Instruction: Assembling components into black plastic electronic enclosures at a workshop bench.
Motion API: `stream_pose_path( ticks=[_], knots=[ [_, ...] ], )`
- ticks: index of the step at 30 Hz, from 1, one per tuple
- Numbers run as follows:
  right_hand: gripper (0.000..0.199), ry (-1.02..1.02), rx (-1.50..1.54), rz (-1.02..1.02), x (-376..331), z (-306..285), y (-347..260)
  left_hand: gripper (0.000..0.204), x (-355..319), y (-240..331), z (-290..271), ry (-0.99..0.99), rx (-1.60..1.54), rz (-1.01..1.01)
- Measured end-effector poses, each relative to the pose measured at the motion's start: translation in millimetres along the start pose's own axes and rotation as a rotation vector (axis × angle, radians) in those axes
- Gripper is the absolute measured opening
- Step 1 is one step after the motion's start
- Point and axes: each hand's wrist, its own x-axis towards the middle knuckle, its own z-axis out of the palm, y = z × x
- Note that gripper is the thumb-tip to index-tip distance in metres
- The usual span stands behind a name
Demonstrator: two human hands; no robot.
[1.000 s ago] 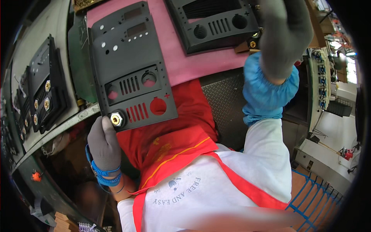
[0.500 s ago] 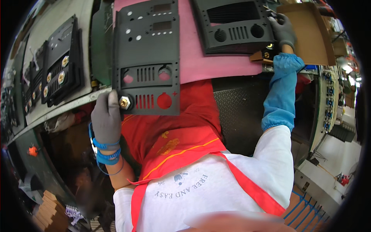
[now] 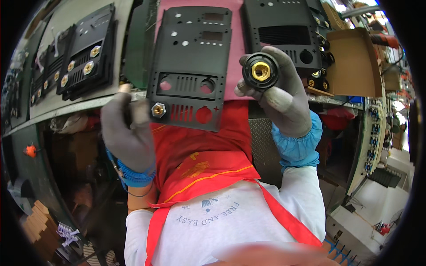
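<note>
My right hand [image 3: 286, 95], in a grey glove, holds up a round black socket [image 3: 253, 84] with a brass hex centre, pinched between thumb and fingers. On the left, my gloved left hand [image 3: 128, 133] is beside the lower left corner of a black metal panel [image 3: 186, 57]; its fingertips are blurred, with a gap between thumb and finger, and nothing shows in them. The panel has slots, round holes and two small windows. A brass fitting with a silver hex nut [image 3: 158, 110] sits in its lower left hole; the lower right hole is bare.
The panel lies on a pink mat [image 3: 235, 84], overhanging the bench edge. More black panels are stacked at the right [image 3: 284, 33] and, with brass fittings, at the left [image 3: 88, 48]. An open cardboard box [image 3: 355, 62] stands right, beside several black sockets [image 3: 326, 57].
My right hand has come back from beside the right-hand stack, bringing a black socket. My left hand has drawn off the panel's corner. The whole view has shifted slightly.
</note>
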Motion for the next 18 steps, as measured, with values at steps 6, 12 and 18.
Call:
stream_pose_path(
  ticks=[6,12,18],
  knots=[
    [0.062,-0.103,0.034,0.09,10,32,30,0.041,-14,19,2,-0.221,-0.498,0.337],
    [0.05,-0.188,-0.791,-0.351,11,49,37,0.027,-34,21,21,-0.146,-1.181,-0.256],
    [0.038,-0.192,-0.932,-0.449,13,61,38,0.02,-46,8,19,-0.26,-1.573,-0.569]
  ],
)
